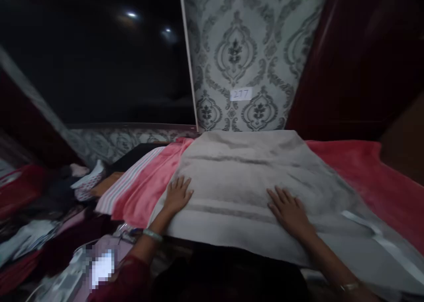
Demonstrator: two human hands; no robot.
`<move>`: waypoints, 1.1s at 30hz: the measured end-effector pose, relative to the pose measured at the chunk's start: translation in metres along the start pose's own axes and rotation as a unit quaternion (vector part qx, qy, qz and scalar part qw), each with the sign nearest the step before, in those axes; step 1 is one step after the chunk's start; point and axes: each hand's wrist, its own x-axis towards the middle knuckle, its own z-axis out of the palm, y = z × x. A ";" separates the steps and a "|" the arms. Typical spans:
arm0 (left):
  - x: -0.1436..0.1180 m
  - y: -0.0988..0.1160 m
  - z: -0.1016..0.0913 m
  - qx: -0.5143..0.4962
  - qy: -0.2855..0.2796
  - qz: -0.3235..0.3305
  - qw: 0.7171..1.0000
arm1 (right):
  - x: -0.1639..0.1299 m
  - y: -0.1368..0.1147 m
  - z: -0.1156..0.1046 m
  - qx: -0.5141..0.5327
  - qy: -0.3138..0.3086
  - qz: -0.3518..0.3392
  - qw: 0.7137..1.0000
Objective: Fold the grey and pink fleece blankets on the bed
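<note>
A grey towel [238, 178] with darker stripes lies spread flat over a pink blanket [371, 178] on a raised surface. My left hand [177, 195] rests palm down on the towel's left edge, fingers apart. Flat on the towel's front right part lies my right hand [289, 209], fingers spread. Neither hand holds anything. A bangle shows on my left wrist and a bracelet on my right wrist.
A pink and white striped cloth [127, 182] lies left of the blanket. Heaped clothes [39, 222] fill the lower left. Behind stand a patterned wall panel with a label reading 277 [240, 94], a dark glossy panel [99, 54] and a dark red cabinet [364, 59].
</note>
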 end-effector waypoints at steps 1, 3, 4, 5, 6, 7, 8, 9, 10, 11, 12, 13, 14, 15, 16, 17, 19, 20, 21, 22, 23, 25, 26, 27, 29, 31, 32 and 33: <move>-0.001 0.000 0.001 -0.007 0.001 -0.001 1.000 | 0.001 0.002 0.004 -0.004 0.006 -0.004 1.000; -0.003 -0.002 0.001 -0.024 0.002 0.001 1.000 | 0.002 0.003 0.010 -0.006 0.018 -0.010 1.000; -0.002 -0.004 0.000 -0.036 0.004 0.007 0.999 | 0.003 0.004 0.013 -0.003 0.024 -0.013 1.000; 0.000 -0.008 -0.001 -0.054 0.011 0.011 0.998 | 0.003 0.005 0.017 0.002 0.033 -0.015 0.999; 0.003 -0.012 -0.004 -0.075 0.023 0.010 0.997 | 0.003 0.006 0.020 0.008 0.043 -0.018 0.999; 0.008 -0.019 -0.007 -0.095 0.039 0.005 0.995 | 0.002 0.007 0.023 0.016 0.054 -0.022 0.998; 0.016 -0.027 -0.011 -0.110 0.057 -0.007 0.992 | 0.003 0.009 0.027 0.024 0.067 -0.025 0.997; 0.026 -0.037 -0.016 -0.120 0.074 -0.026 0.990 | 0.003 0.011 0.030 0.033 0.078 -0.029 0.996; 0.038 -0.049 -0.020 -0.124 0.086 -0.049 0.987 | 0.005 0.014 0.033 0.043 0.087 -0.033 0.995; 0.052 -0.061 -0.024 -0.123 0.092 -0.072 0.985 | 0.008 0.018 0.035 0.053 0.091 -0.034 0.994; 0.067 -0.073 -0.027 -0.122 0.090 -0.093 0.984 | 0.012 0.021 0.034 0.064 0.093 -0.033 0.993; 0.084 -0.085 -0.029 -0.124 0.084 -0.111 0.983 | 0.018 0.024 0.032 0.076 0.092 -0.032 0.992; 0.102 -0.096 -0.030 -0.129 0.073 -0.127 0.981 | 0.025 0.027 0.029 0.089 0.091 -0.035 0.991; 0.120 -0.106 -0.031 -0.134 0.059 -0.141 0.979 | 0.034 0.028 0.024 0.104 0.092 -0.042 0.989; 0.139 -0.113 -0.030 -0.139 0.044 -0.153 0.977 | 0.044 0.028 0.018 0.118 0.097 -0.052 0.987; 0.157 -0.117 -0.029 -0.144 0.031 -0.165 0.975 | 0.056 0.027 0.012 0.132 0.106 -0.063 0.984; 0.192 -0.120 -0.025 -0.153 0.009 -0.184 0.971 | 0.080 0.021 0.002 0.155 0.131 -0.080 0.976; 0.207 -0.118 -0.023 -0.156 0.002 -0.192 0.969 | 0.092 0.017 0.000 0.163 0.141 -0.084 0.973; 0.221 -0.116 -0.020 -0.159 -0.003 -0.199 0.967 | 0.104 0.013 0.000 0.169 0.149 -0.085 0.971; 0.233 -0.112 -0.017 -0.163 -0.005 -0.203 0.965 | 0.116 0.010 0.002 0.173 0.154 -0.085 0.969; 0.242 -0.109 -0.015 -0.166 -0.007 -0.207 0.964 | 0.126 0.007 0.005 0.174 0.157 -0.086 0.968; 0.253 -0.108 -0.010 -0.169 -0.002 -0.214 0.962 | 0.142 0.006 0.015 0.171 0.162 -0.086 0.968; 0.255 -0.109 -0.008 -0.167 0.006 -0.220 0.961 | 0.147 0.006 0.021 0.168 0.167 -0.084 0.968; 0.256 -0.114 -0.006 -0.163 0.019 -0.229 0.959 | 0.151 0.008 0.026 0.165 0.172 -0.085 0.967; 0.253 -0.126 -0.004 -0.151 0.046 -0.250 0.955 | 0.153 0.010 0.034 0.163 0.178 -0.085 0.967; 0.249 -0.141 -0.001 -0.144 0.058 -0.263 0.952 | 0.151 0.011 0.036 0.165 0.173 -0.082 0.968; 0.249 -0.147 0.000 -0.143 0.053 -0.264 0.952 | 0.149 0.011 0.035 0.166 0.168 -0.078 0.969; 0.250 -0.151 0.001 -0.145 0.045 -0.263 0.953 | 0.147 0.010 0.033 0.168 0.162 -0.072 0.970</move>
